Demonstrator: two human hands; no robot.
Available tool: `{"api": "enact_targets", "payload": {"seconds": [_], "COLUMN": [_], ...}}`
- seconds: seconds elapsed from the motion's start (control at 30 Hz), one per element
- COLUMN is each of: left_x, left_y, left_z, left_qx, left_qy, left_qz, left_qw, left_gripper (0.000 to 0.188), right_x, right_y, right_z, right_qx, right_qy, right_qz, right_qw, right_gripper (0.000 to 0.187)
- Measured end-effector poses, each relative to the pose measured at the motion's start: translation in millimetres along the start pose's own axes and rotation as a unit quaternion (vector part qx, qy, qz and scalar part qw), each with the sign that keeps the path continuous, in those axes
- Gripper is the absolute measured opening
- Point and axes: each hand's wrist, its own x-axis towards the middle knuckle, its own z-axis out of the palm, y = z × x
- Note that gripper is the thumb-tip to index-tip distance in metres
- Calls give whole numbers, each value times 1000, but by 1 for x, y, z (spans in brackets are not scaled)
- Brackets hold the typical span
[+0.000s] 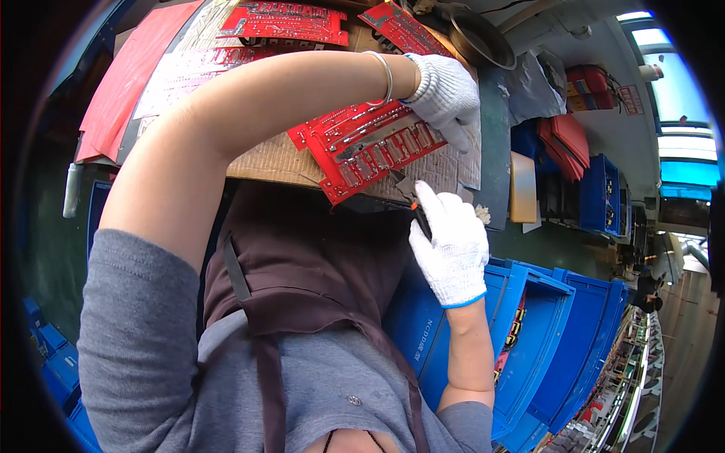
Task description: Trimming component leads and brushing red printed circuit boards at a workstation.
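A red circuit board (pixel 330 162) with rows of silvery solder lies tilted at the near edge of the cardboard-covered bench (pixel 260 164). My left arm reaches across in front of me, and my left hand (pixel 447 94), in a white knit glove, is curled on the board's right end; its fingertips are partly hidden. In my right hand (pixel 453 245), also gloved, is a pair of cutting pliers (pixel 405 186) with dark and orange handles. The tips of the pliers point at the board's lower edge, beside the row of soldered strips. Whether they touch it, I cannot tell.
More red circuit boards (pixel 285 23) lie at the back of the bench, with red sheets (pixel 124 90) at the left. A round metal pan (pixel 482 38) stands at the back right. Blue crates (pixel 547 302) stand by my right forearm, one with parts inside.
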Motion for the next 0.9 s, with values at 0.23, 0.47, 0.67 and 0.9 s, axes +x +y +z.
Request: {"api": "enact_targets", "payload": {"seconds": [0.23,0.47,0.67,0.9], "left_x": [-2,-2,-3,-7], "left_y": [2,4,0,3], "left_z": [-4,-6,-5,-9], "left_qx": [14,-2,19,-3], "left_qy": [4,5,4,-1], "left_qz": [18,10,7,-9], "left_qw": [1000,1000,1000,1000], "left_gripper": [56,56,56,54], "right_x": [3,1,2,-3], "right_y": [1,-2,-4,1], "right_z": [-6,-6,-2,-4], "right_qx": [-27,-31,-30,25], "right_qy": [-13,-32,-19,-18], "right_qz": [-12,-18,-28,-12], "right_qw": [999,999,999,999], "right_gripper": [56,57,55,55]}}
